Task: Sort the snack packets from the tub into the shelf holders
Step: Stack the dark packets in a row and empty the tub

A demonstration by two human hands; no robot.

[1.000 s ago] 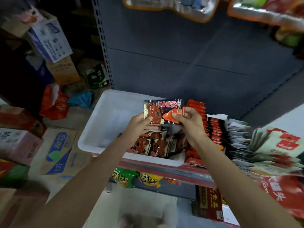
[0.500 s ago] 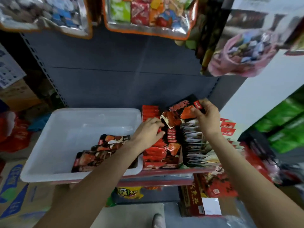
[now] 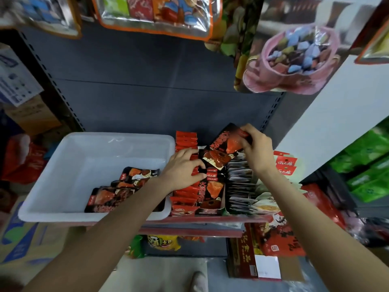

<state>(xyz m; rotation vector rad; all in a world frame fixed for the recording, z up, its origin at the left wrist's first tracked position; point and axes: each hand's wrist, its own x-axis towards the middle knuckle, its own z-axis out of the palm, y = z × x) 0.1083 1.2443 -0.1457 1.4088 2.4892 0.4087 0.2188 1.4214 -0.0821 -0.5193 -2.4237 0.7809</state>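
Your right hand pinches the top corner of a glossy black-and-red snack packet, its long axis slanting down toward your left. The black cardboard shelf holder lies just below that grip. Your left hand, fingers curled, parts the packets beside it.

Tub: we see it white, on the shelf's left side.
Tub packets: dark red, lying flat.
Raised packet: tilted above the holders.

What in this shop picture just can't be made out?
- Head view: the left forearm hides the near end of the packets in the white tub.
- The right hand hides the top corner of the black packet it pinches.
- The left hand hides the red packets under it.
- Hanging bags are cut off at the top edge.
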